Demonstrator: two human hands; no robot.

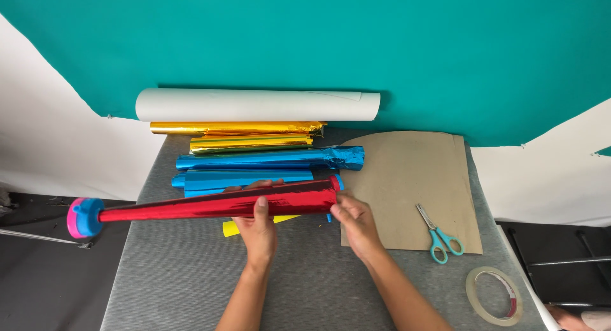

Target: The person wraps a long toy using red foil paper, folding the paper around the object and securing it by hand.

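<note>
A long shiny red foil cone (216,205) lies across the grey table (178,274), its narrow end at the left fitted with a blue and pink round cap (84,217). My left hand (258,226) grips the cone near its middle, thumb over the top. My right hand (353,219) holds its wide right end, fingers at the rim. Under the cone lie blue foil rolls (267,160) and a yellow sheet (232,228).
Two gold foil rolls (242,135) and a white paper roll (254,105) lie at the table's back. A brown cardboard sheet (414,178) with teal-handled scissors (436,234) is at the right. A clear tape roll (494,295) sits near the front right corner.
</note>
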